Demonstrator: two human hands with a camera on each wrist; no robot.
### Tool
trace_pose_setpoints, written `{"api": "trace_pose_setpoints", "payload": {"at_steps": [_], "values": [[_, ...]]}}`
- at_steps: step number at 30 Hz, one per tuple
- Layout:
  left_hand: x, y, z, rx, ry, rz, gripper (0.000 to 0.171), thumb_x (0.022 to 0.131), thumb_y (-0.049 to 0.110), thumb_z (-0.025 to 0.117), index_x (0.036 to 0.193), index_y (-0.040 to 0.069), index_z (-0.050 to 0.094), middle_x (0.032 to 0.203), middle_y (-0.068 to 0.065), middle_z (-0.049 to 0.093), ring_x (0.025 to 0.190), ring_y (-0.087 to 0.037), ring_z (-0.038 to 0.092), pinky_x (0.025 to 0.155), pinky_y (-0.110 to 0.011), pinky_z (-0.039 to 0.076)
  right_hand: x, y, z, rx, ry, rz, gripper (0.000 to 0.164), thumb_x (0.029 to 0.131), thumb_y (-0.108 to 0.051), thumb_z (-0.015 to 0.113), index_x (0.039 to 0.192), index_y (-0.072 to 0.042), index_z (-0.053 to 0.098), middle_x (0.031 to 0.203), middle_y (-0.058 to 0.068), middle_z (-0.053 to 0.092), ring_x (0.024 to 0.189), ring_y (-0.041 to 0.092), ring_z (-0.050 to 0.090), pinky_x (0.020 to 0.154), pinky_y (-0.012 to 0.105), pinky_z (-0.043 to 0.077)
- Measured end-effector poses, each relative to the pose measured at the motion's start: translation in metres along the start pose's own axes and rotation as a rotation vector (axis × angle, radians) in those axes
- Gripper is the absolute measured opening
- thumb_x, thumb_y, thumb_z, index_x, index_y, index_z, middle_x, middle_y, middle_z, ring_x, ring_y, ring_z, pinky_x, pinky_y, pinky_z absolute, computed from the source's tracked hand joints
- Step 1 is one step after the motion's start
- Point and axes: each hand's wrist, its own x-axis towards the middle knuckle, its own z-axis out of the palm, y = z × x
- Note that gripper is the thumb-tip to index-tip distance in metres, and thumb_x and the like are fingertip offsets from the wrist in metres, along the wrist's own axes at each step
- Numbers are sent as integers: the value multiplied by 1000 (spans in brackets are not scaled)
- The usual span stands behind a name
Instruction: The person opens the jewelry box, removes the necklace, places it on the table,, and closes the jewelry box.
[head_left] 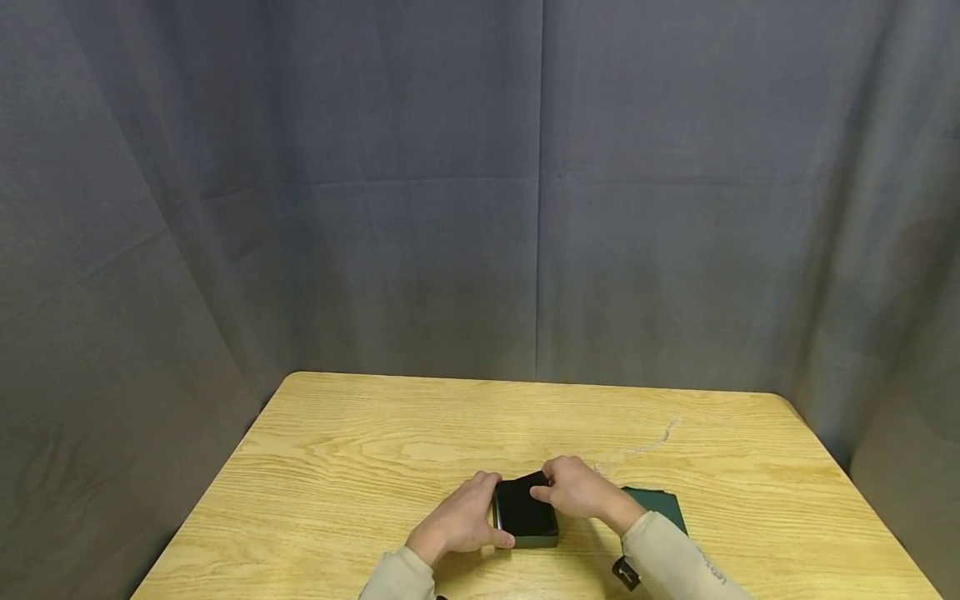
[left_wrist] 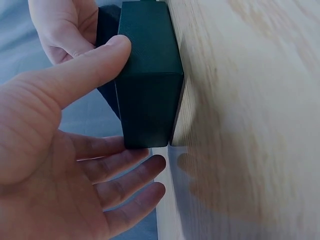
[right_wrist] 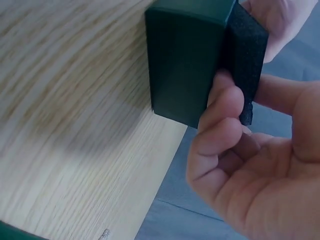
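A small dark green box (head_left: 537,542) sits on the table with its top off and a black foam insert (head_left: 523,510) inside. My left hand (head_left: 461,512) holds the box from the left, thumb on the near edge and fingers toward the far side. The right hand (head_left: 577,489) pinches the foam's right side between thumb and curled fingers. In the right wrist view, the foam (right_wrist: 250,62) stands partly out of the box (right_wrist: 185,65), tilted at that edge. To the right, partly behind the right forearm, lies a flat green lid (head_left: 660,505).
A thin silvery chain (head_left: 654,447) lies stretched out on the wooden table (head_left: 360,450), beyond the right hand. A black strap piece (head_left: 625,573) shows at the right sleeve. Grey curtains (head_left: 420,208) hang behind the table and at both sides.
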Motion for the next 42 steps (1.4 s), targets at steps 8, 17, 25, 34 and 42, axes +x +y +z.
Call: {"api": "trace_pose_setpoints", "payload": {"at_steps": [8, 17, 25, 34, 42], "values": [[0, 1, 0, -5, -10, -9, 86, 74, 40, 80, 140, 2, 38, 128, -8, 47, 114, -24, 49, 92, -41, 44, -1, -4, 4, -35, 18, 24, 26, 91, -19, 64, 70, -8, 53, 56, -3, 39, 47, 9, 34, 46, 24, 28], [0, 0, 1, -2, -10, 0, 86, 74, 39, 81, 139, 2, 39, 125, -7, 48, 111, -22, 50, 91, -40, 44, -2, -7, 8, -71, 39, 10, 31, 89, -17, 66, 65, -9, 48, 54, -2, 37, 45, 9, 34, 45, 22, 27], [1, -1, 0, -10, -13, 2, 84, 73, 40, 81, 137, 3, 40, 121, -5, 49, 105, -18, 51, 89, -39, 45, 0, -7, 10, -109, 41, 15, 27, 89, -18, 67, 69, -9, 51, 58, 1, 42, 48, 11, 39, 46, 24, 30], [2, -1, 0, -32, -3, -3, 82, 72, 39, 82, 135, 4, 43, 117, -2, 50, 99, -15, 51, 86, -38, 45, -1, -10, 3, -166, 62, -17, 31, 80, -15, 77, 103, 0, 63, 92, 9, 62, 81, 23, 61, 69, 39, 51], [0, 0, 1, -35, 10, -13, 86, 71, 38, 83, 137, 2, 41, 119, -5, 51, 101, -17, 51, 87, -39, 45, -1, -6, 7, -261, 60, -92, 36, 80, -16, 76, 108, 3, 62, 103, 15, 60, 92, 32, 61, 76, 42, 51]]}}
